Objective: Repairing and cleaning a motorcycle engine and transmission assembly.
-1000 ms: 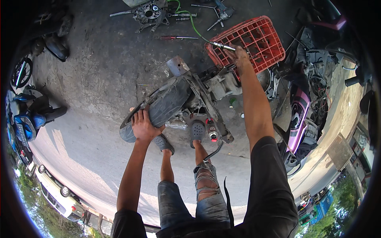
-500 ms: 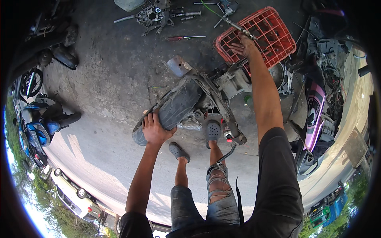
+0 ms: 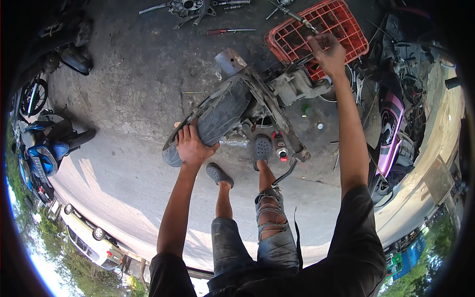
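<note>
Your left hand [image 3: 192, 146] is gripping the tyre [image 3: 217, 121], its length running near-left to far-right; your right hand [image 3: 327, 52], fingers half-curled, is touching the red crate [image 3: 292, 42].

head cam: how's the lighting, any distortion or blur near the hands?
Head view: hard sunlight on the pale road, concrete near the tyre in shade; strong fisheye bending and black vignette at the rim; left hand sharp, right hand slightly soft.
</note>
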{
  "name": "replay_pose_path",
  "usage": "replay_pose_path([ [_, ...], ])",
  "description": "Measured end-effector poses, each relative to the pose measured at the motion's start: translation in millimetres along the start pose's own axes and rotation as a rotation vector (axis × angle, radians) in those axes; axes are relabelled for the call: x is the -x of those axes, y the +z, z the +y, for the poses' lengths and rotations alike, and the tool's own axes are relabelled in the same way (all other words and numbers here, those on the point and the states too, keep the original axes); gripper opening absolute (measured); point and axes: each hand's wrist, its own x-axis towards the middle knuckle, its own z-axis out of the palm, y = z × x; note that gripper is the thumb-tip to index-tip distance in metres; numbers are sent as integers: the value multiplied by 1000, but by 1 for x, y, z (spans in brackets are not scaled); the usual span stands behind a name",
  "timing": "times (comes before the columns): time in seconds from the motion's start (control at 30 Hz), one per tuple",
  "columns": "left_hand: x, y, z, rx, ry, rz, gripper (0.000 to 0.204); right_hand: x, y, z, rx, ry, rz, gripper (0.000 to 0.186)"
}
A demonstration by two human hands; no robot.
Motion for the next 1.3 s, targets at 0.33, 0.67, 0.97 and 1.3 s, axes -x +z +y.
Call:
replay_pose_path([
  [0.33, -5, -1, 8, 40, -4, -49, 98, 260, -85, -26, -629, 547, -282, 87],
  [0.67, 13, 4, 16, 57, -11, -33, 98, 221, 41, 82, -838, 1266, -696, 85],
  [0.97, 21, 10, 14, 68, 64, -14, 100, 193, -19, 166, -800, 993, -4, 65],
  [1.3, 28, 13, -5, 20, 133, 125, 95, 22, 12, 143, -757, 467, -16, 93],
])
